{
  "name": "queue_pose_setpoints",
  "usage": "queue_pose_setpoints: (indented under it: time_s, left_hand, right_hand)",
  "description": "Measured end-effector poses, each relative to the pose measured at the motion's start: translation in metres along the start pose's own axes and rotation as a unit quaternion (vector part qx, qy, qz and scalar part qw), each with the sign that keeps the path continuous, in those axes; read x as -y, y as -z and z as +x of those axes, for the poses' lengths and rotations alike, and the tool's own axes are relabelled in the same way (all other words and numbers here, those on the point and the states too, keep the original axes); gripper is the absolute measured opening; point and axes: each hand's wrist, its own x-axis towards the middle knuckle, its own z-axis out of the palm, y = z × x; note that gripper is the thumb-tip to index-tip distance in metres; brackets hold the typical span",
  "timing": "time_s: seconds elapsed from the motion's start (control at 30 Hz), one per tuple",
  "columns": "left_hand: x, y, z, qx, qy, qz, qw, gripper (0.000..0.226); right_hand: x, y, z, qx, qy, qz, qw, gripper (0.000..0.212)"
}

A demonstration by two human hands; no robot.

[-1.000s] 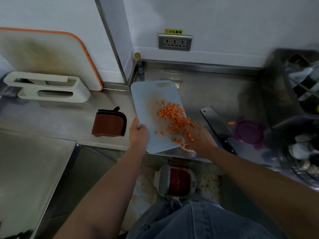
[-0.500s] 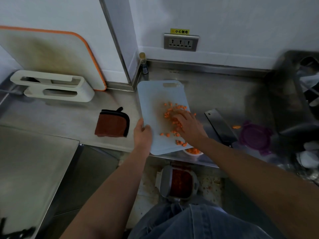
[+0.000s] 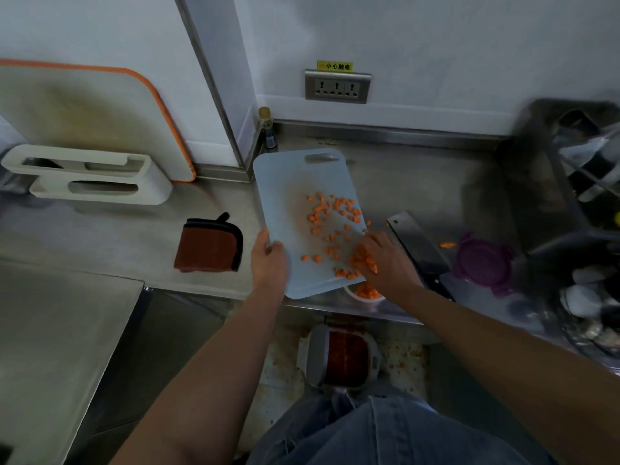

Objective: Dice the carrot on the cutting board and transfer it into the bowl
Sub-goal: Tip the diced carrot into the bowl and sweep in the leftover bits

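— Okay, hands first?
— Left hand (image 3: 268,263) grips the cutting board (image 3: 295,196) at its near left edge, thumb on top. Right hand (image 3: 385,260) lies on the board's near right corner, fingers loosely extended over a heap of diced carrot (image 3: 332,216), gripping nothing.
— Carrot where?
— Mostly scattered over the board's right half and bunched under the right fingers. Some is already in the bowl (image 3: 367,295), which peeks out from under the board's near right corner. The board and right hand cover most of it.
— Clutter?
— Cleaver (image 3: 416,243) flat just right of the board, right wrist over its handle end. Past it are a stray carrot piece (image 3: 447,245) and a purple lid (image 3: 483,263). Brown cloth (image 3: 209,245) lies left of the board, small bottle (image 3: 267,129) at the wall behind it. On the floor below the board's near edge there's a bin (image 3: 339,357) with orange scraps.
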Motion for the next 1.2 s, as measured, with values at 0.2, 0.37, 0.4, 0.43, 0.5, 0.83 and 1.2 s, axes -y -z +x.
queue_pose_setpoints:
  time_s: [0.2,0.37,0.4,0.43,0.5,0.83,1.2]
  left_hand:
    - [-0.007,-0.004,-0.006,0.006,-0.018,0.025,1.000,0.041]
    - [0.004,0.000,-0.003,-0.005,0.007,-0.006,1.000,0.052]
    - [0.006,0.001,-0.001,-0.011,0.011,0.000,1.000,0.051]
    - [0.002,0.001,-0.003,-0.013,0.010,0.001,1.000,0.051]
    - [-0.002,0.000,-0.003,-0.010,0.005,-0.009,1.000,0.049]
    - [0.000,-0.004,0.002,-0.011,0.014,-0.022,1.000,0.051]
    - [0.001,0.000,0.006,-0.002,-0.002,0.005,1.000,0.047]
  right_hand:
    - [0.024,-0.004,0.010,0.059,0.047,-0.028,0.997,0.044]
    - [0.013,-0.004,-0.004,0.044,0.038,-0.020,0.998,0.021]
    - [0.009,-0.003,-0.006,0.036,0.035,-0.018,0.999,0.019]
    - [0.008,-0.001,-0.007,0.023,0.034,-0.016,0.999,0.020]
    - [0.012,0.002,-0.004,-0.005,0.042,-0.006,0.999,0.028]
    - [0.039,-0.008,0.012,0.027,0.118,-0.057,0.991,0.036]
    - [0.012,0.005,0.000,-0.008,0.036,-0.002,0.999,0.019]
